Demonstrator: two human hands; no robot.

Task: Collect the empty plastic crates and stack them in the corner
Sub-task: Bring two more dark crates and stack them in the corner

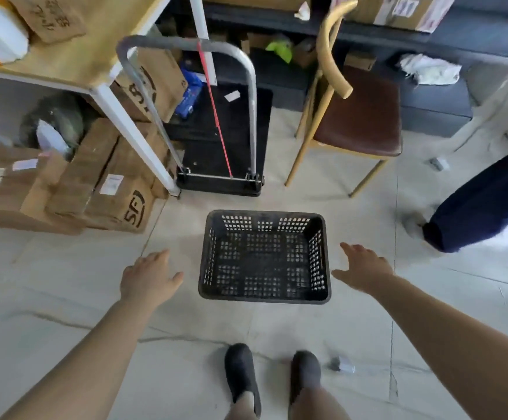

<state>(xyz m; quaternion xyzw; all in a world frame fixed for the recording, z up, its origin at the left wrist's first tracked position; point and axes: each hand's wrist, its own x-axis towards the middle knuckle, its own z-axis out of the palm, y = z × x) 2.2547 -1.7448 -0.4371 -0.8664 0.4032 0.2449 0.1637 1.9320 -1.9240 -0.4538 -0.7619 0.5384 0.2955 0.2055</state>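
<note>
Left hand: the left hand [146, 275] is stretched forward and down, palm down, fingers spread and holding nothing, just left of the crate [264, 256] and not touching it.
Right hand: the right hand [364, 265] reaches out the same way, fingers splayed and empty, just right of the crate; whether its thumb touches the rim I cannot tell.
Crate: black perforated plastic, empty, upright on the floor [65, 283] between the two hands, just beyond the person's dark shoes [242, 375].
Floor: pale tiles with a dark crack line running across in front of the shoes; a small grey object [342, 365] lies to the right of them.
Far side: a black trolley [216, 131] with a grey hoop handle and a red cord stands beyond the crate; a wooden chair [358, 116] with a brown seat is to its right.
Left: a white-legged table [74, 56] with cardboard boxes [95, 183] stacked under it.
Right: a leg in dark trousers [485, 207].
Writing: "SF" printed on the nearest box; the other labels are too blurred to read.
</note>
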